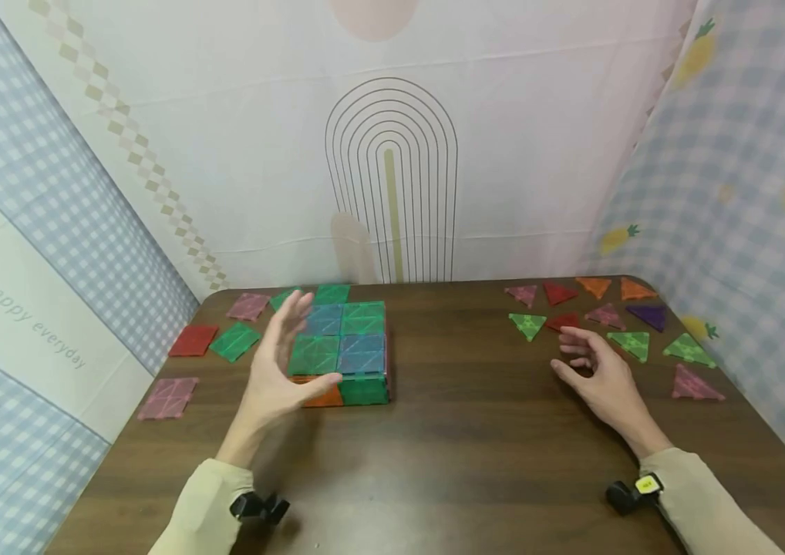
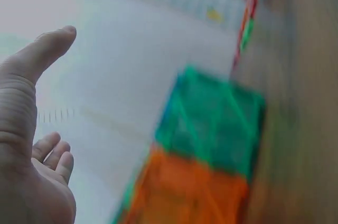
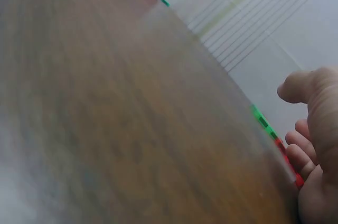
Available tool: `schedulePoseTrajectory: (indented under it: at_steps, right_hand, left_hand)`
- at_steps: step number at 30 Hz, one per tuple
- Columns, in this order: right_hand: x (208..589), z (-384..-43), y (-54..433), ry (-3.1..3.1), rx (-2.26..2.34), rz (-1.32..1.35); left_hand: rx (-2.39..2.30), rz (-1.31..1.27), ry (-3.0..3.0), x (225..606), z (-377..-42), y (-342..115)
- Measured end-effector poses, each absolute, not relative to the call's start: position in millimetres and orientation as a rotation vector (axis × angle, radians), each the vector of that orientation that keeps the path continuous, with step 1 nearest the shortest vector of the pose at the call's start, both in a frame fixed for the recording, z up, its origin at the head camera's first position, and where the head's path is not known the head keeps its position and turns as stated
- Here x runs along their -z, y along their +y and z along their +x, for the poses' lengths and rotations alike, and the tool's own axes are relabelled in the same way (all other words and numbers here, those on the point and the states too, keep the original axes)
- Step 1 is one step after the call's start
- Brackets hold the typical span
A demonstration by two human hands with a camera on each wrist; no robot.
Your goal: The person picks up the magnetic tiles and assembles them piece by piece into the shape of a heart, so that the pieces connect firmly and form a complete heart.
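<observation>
A low box of translucent magnetic tiles (image 1: 363, 353) sits left of centre, its top made of green and blue squares. Green and orange squares form its front wall, also seen in the left wrist view as a green tile (image 2: 216, 123) beside an orange tile (image 2: 185, 189). My left hand (image 1: 273, 378) hovers over the box's left side, thumb and fingers spread apart, nothing between them. At the right, my right hand (image 1: 604, 378) is held above the table with loosely bent fingers and holds nothing. Nearest its fingertips lies a red triangle tile (image 1: 562, 321).
Loose square tiles lie at the left, among them a red square (image 1: 193, 340), a green square (image 1: 234, 341) and a pink square (image 1: 167, 398). Several triangle tiles spread over the right back, including a purple triangle (image 1: 648, 316). Fabric curtains (image 1: 517, 154) surround the wooden table (image 1: 462, 447).
</observation>
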State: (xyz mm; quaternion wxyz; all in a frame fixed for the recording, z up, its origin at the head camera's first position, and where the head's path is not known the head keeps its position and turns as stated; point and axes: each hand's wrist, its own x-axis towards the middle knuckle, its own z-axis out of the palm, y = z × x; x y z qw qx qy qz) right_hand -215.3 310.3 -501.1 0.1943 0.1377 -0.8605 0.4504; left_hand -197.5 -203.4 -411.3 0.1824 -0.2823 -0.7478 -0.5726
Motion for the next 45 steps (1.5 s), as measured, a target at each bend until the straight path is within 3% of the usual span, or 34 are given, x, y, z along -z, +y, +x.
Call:
schedulePoseTrajectory:
  at_steps: [5, 9, 23, 45]
  right_hand:
    - [498.8, -215.5, 312.4, -2.422, -1.264, 0.372]
    - [497.7, -214.8, 311.5, -2.402, -1.264, 0.359]
    - [500.4, -213.9, 317.1, -2.397, -1.212, 0.303]
    - [502.1, -211.4, 316.4, -2.449, -1.245, 0.297]
  left_hand:
    - [1.547, -1.053, -2.093, 394.0, -199.3, -144.8]
    - [1.586, -1.150, -2.149, 401.8, -202.6, -98.7]
    - [1.501, -1.040, -2.489, 469.3, -268.0, 15.7]
    - [0.928, -1.177, -2.848, 490.6, -302.8, 69.0]
